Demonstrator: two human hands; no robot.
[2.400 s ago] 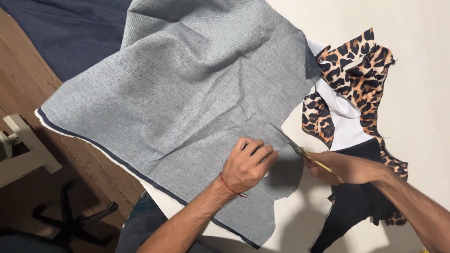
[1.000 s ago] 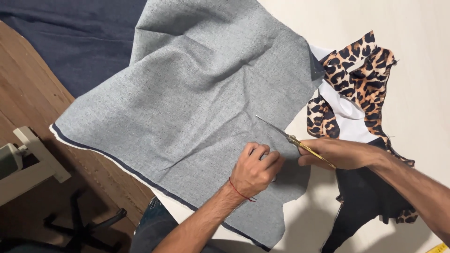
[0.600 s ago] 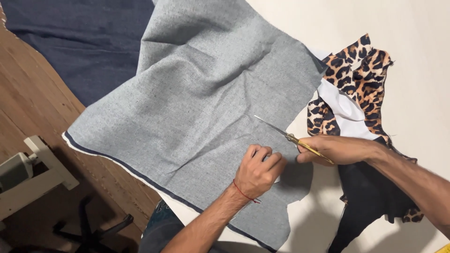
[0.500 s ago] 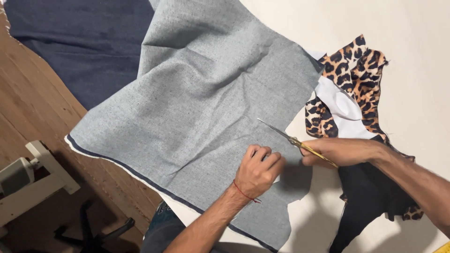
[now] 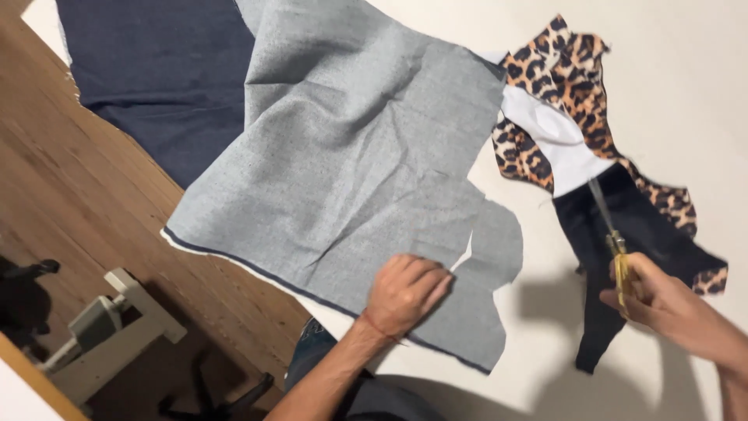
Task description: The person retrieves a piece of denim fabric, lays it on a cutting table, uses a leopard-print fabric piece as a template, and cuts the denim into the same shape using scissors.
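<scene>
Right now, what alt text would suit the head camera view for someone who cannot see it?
A left hand presses on grey cloth with a cut beside it, while the right hand holds scissors off to the side, over black cloth. Leopard-print scraps lie on the white table.

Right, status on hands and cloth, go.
Left hand flat on grey fabric, beside a cut slit. Right hand holds scissors over black cloth, clear of the grey.

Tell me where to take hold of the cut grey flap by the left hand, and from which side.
Probably pinch the grey flap at its rounded free edge, coming from the right. It lies flat on the white table with bare surface there, while the left hand presses the cloth at the slit on the other side.
</scene>
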